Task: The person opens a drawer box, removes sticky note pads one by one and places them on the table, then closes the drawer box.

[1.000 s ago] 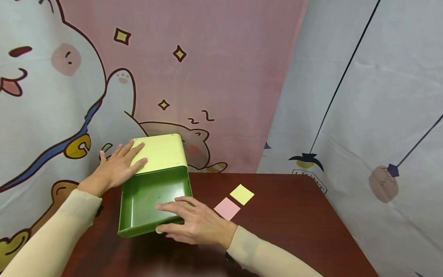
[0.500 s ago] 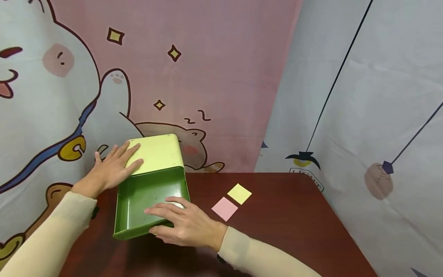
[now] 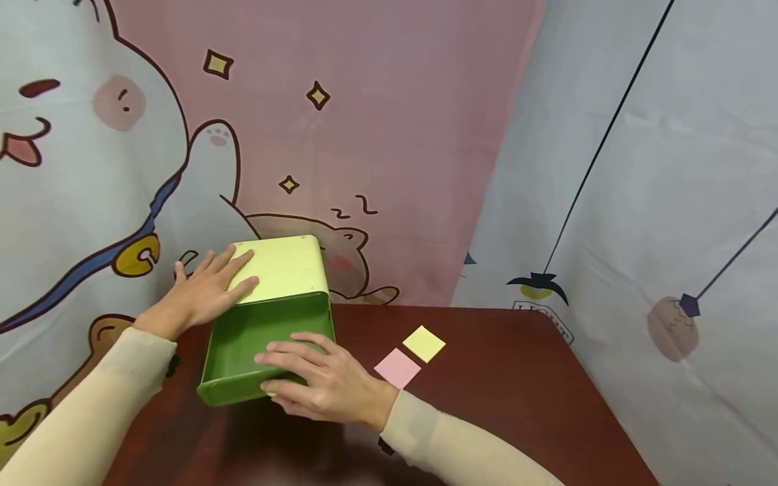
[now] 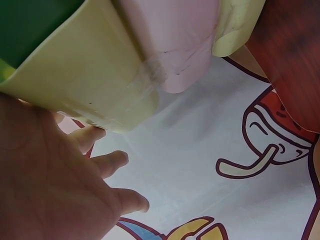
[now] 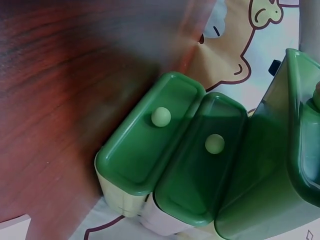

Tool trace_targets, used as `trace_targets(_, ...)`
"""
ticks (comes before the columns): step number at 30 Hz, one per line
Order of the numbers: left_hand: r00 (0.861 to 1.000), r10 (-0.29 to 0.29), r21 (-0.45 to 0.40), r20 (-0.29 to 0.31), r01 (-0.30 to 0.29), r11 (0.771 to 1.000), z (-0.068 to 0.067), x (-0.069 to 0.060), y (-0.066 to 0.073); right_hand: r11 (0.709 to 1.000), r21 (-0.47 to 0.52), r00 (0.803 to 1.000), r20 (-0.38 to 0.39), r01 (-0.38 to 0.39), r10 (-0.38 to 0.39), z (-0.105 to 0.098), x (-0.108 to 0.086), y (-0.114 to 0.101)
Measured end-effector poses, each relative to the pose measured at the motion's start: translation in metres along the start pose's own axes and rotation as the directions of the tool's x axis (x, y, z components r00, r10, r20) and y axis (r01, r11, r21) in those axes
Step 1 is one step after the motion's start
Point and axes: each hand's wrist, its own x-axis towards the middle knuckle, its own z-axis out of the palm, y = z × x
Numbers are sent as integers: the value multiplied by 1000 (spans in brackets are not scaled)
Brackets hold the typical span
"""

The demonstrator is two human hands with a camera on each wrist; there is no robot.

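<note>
A light-yellow drawer box (image 3: 286, 270) stands at the table's left side, its green drawer (image 3: 227, 390) pulled out. My left hand (image 3: 203, 293) rests on the box's top left edge with its fingers spread. At the drawer's front right, my right hand (image 3: 331, 381) has its thumb beside the small yellow-green knob (image 3: 271, 393), while the other fingers reach over the rim. A fingertip touches the green knob (image 5: 316, 99) at the edge of the right wrist view. Part of the drawer's inside is hidden by that hand.
Below, two more green drawer fronts (image 5: 145, 142) with round knobs are shut. A pink square pad (image 3: 398, 368) and a yellow square pad (image 3: 424, 344) lie on the dark red-brown table (image 3: 504, 391). A printed cloth (image 3: 389, 155) hangs behind.
The drawer's front has shifted slightly up and toward the box, and my right hand has moved with it. My left hand stays on the box.
</note>
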Motion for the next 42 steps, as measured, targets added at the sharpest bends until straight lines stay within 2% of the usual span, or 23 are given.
trace_targets(11, 1000, 12, -4, -2, -12, 1000, -5, -2, 1, 1000, -26, 1000, 14, -13, 14, 11, 8, 9)
trace_targets(18, 1000, 22, -12, 5, -22, 1000, -3, -2, 7, 998, -10, 997, 52, -55, 55, 13, 2, 14)
trace_targets(24, 1000, 13, -12, 6, -13, 1000, -3, -3, 5, 998, -9, 995, 81, -62, 62, 19, 2, 21)
trace_targets(35, 1000, -8, -33, 7, 8, 999, 0, -4, 2, 985, -8, 973, 157, -170, 169, 35, -1, 27)
trace_targets(42, 1000, -3, -49, -4, 3, 999, -2, -2, 3, 977, -21, 964, 165, -210, 211, 45, -2, 38)
